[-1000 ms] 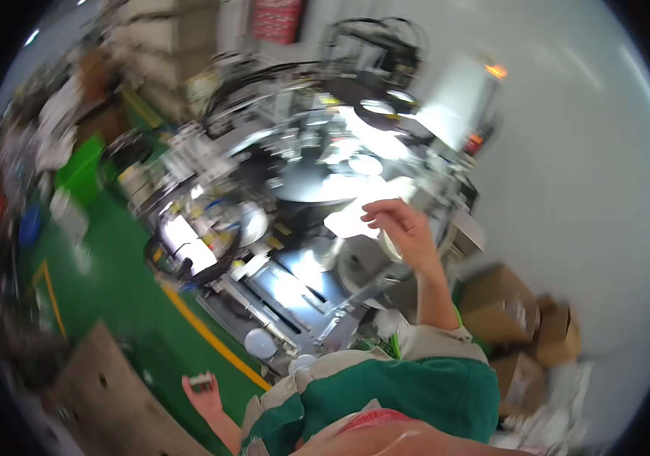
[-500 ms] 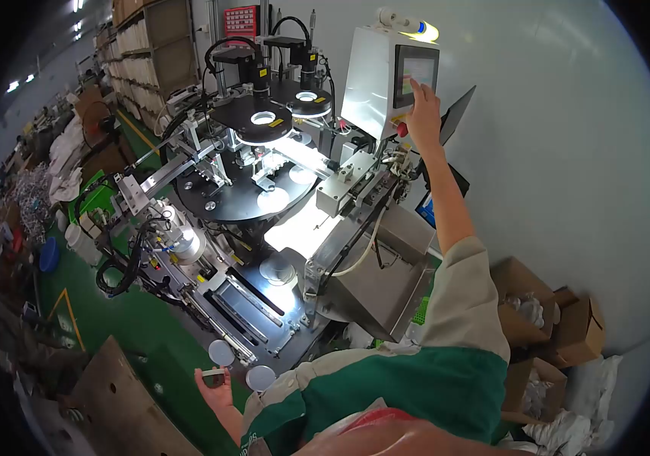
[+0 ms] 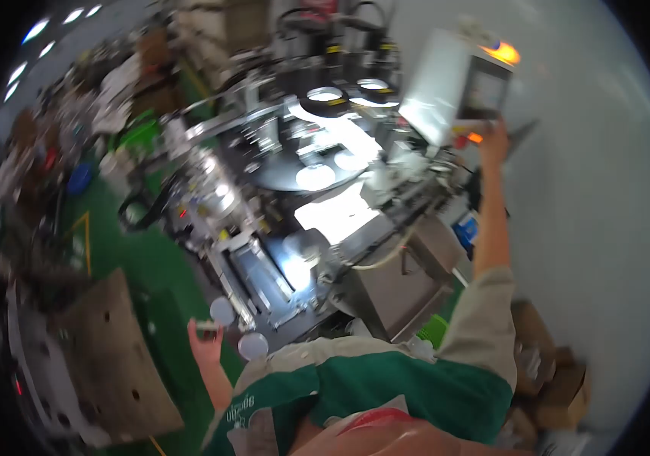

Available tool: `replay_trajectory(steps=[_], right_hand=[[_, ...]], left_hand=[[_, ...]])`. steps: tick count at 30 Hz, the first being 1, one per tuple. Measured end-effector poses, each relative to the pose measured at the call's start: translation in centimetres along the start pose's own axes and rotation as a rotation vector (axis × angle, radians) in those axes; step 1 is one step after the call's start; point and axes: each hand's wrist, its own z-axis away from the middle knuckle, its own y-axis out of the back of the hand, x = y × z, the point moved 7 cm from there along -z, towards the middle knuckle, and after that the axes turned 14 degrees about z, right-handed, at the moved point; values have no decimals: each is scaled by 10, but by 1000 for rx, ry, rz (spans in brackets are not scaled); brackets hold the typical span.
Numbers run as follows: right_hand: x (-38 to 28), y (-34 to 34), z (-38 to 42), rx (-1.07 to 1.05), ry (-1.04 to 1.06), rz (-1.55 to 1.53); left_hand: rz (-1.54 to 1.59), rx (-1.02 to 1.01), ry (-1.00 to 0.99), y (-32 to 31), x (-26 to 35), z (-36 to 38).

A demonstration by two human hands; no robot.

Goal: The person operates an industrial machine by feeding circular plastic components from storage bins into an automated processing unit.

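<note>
The left hand point(image 3: 205, 343) pinches a pale piece point(image 3: 206, 326); the right hand point(image 3: 495, 141) is just below the control screen point(image 3: 487, 91), grip unclear to me; the shirt's lettering point(image 3: 240, 409) is too blurred to read.

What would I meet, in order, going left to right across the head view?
Blue tub, green bin, left hand holding a pale piece, lower white disc, metal tray, right hand, cardboard boxes.
</note>
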Motion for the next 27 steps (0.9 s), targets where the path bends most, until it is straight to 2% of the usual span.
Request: replay_trajectory(steps=[1, 2, 3, 4, 5, 6, 7, 9, 10, 12, 13, 15, 16, 18, 19, 20, 21, 22, 23, 24, 25, 26, 27], right_hand=[[83, -105, 5, -64, 423, 310], [107, -125, 4, -189, 469, 342], [110, -105, 3, -216, 31, 63], [113, -116, -6, -18, 527, 215], [114, -108, -9, 69, 580, 424], [113, -87, -6, 25, 284, 194], [81, -75, -4, -38, 333, 163], [68, -46, -7, -304, -278, -170], [59, -41, -9, -345, -264, -146], [56, -46, -5, -376, -242, -552], [58, -35, -6, -369, -248, -548], [34, -3, 3, -595, -243, -626], [-21, 56, 22, -527, -91, -644], [-74, 136, 64, -613, -26, -841], [-56, 156, 90, -758, -160, -836], [-60, 192, 131, -878, -95, -967], [-104, 228, 170, -1119, 61, -1019], [-137, 249, 214, -1387, 90, -1136], [-145, 249, 256, -1714, -45, -964], [-158, 246, 290, -1802, -130, -831], [-147, 240, 329, -1845, -327, -628], [-127, 232, 367, -1878, -352, -571], [-104, 229, 406, -1885, -297, -511]], left_hand=[[-33, -26, -46, 3, 0, 0], [-81, -39, -92, -3, -5, 10], [-92, -68, -127, 9, -3, 2], [-17, 5, -65, 3, -5, 9], [-61, 48, -87, 3, -4, 11], [-132, 51, -131, 3, 0, 11], [-216, -18, -177, -1, 5, 8], [-543, 202, -287, 5, 18, -3], [-719, 270, -348, 5, 24, -11], [-1105, 288, -523, 19, 41, -65], [-1269, 269, -574, 10, 44, -85], [-1581, 277, -631, -13, 42, -116], [-1654, 310, -586, -28, 38, -123], [-1845, 317, -541, -28, 32, -158], [-1866, 404, -468, -25, 28, -168], [-1930, 368, -396, -18, 24, -186], [-1956, 369, -330, -20, 24, -190], [-1980, 373, -261, -20, 23, -190], [-2050, 337, -273, -8, 26, -207], [-1988, 296, -213, -6, 28, -206], [-1925, 253, -157, -6, 30, -206], [-1828, 137, -243, 14, 39, -226], [-1646, 137, -170, 31, 47, -232]])
